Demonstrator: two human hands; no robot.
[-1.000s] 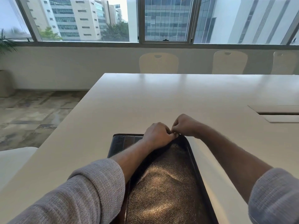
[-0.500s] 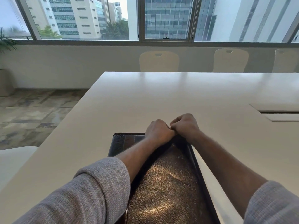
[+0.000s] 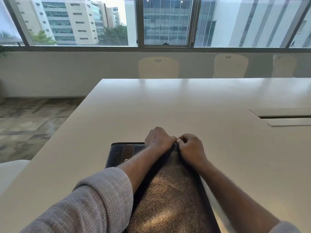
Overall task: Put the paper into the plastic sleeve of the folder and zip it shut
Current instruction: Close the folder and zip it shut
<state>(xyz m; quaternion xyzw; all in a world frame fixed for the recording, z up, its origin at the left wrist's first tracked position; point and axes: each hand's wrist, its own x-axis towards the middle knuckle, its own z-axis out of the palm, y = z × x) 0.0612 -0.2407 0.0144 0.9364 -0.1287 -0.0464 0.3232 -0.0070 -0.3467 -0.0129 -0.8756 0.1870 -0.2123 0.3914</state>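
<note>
A dark brown leather folder [image 3: 170,195] lies closed on the white table [image 3: 168,106], right in front of me. My left hand [image 3: 159,139] curls over the folder's far edge and grips it. My right hand [image 3: 191,148] sits right beside it at the far right corner. Its thumb and fingers pinch something small at the edge where the zip runs; the piece itself is hidden by the fingers. The knuckles of both hands touch. No paper and no plastic sleeve can be seen.
The table stretches far ahead and to the right, with a recessed cable hatch [image 3: 284,116] at the right. Three pale chairs [image 3: 158,67] stand behind its far edge, under the windows. The table's left edge drops to patterned floor [image 3: 25,121].
My right hand has drawn back toward me, from beyond the folder's far edge onto its far right corner. My left hand stayed on the far edge.
</note>
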